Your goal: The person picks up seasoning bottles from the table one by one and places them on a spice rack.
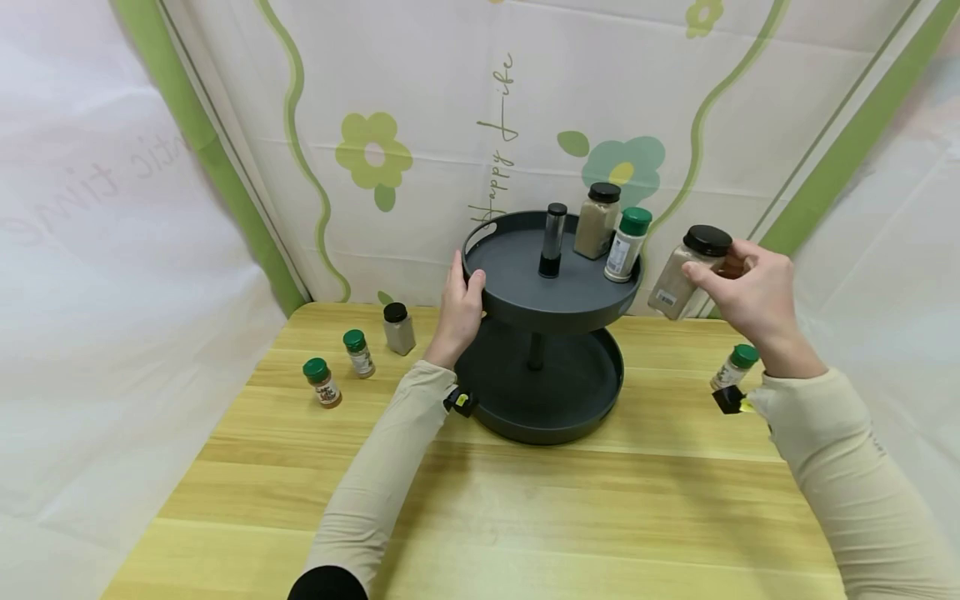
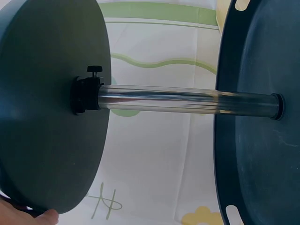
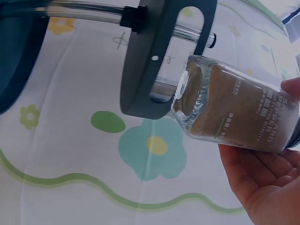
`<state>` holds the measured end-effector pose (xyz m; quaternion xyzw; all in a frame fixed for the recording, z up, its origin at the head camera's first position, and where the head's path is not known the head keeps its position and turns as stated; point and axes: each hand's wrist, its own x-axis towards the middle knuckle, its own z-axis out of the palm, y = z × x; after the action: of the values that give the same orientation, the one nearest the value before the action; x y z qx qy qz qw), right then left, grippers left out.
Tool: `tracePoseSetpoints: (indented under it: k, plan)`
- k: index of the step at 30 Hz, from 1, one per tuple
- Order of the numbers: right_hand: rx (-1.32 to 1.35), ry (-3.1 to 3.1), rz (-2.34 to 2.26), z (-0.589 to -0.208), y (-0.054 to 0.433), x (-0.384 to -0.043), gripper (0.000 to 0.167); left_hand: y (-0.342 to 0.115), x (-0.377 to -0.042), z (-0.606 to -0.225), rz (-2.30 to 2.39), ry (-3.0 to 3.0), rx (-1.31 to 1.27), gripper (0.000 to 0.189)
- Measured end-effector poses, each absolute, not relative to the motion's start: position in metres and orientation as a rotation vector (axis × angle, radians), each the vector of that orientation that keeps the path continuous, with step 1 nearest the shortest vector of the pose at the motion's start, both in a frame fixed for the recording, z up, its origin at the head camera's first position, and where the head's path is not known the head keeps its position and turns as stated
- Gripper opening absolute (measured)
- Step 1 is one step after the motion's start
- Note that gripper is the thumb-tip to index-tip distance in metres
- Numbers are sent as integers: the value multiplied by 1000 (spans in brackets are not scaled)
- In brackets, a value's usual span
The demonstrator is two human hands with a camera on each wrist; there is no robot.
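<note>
My right hand (image 1: 761, 296) grips a square glass spice jar (image 1: 678, 279) with a black lid and brown powder inside, tilted in the air right of a dark grey two-tier rotating rack. In the right wrist view, the jar's base (image 3: 190, 93) overlaps the handle cutout in the upper tray. My left hand (image 1: 457, 308) touches the left outer wall of the upper tray (image 1: 551, 312), fingers straight. On that tray stand another black-lidded jar (image 1: 596, 225) and a green-capped bottle (image 1: 622, 250), beside the central clear post (image 1: 552, 237) with its black cap.
The lower tray (image 1: 540, 425) rests on the wooden table (image 1: 487, 517). Two green-capped bottles (image 1: 322, 387) and a black-lidded jar (image 1: 400, 333) stand at the left. Another green-capped bottle (image 1: 727, 375) is near my right wrist. A patterned curtain (image 1: 450, 100) hangs behind the table.
</note>
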<state>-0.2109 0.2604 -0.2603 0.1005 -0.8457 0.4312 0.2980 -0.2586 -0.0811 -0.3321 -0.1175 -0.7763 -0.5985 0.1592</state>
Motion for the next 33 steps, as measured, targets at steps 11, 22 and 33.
tracePoseSetpoints:
  k: [11,22,33]
  plan:
    - [276,-2233,1226,-241,252,-215,28,-80,-257,-332,-1709,-2238,-318,65]
    - [285,-2237,1288,-227,243,-221,32,-77,-255,-331,-1708,-2233,-291,64]
    - [340,-2202,1309,-221,226,-225,36,-76,-252,-330,-1700,-2214,-293,64]
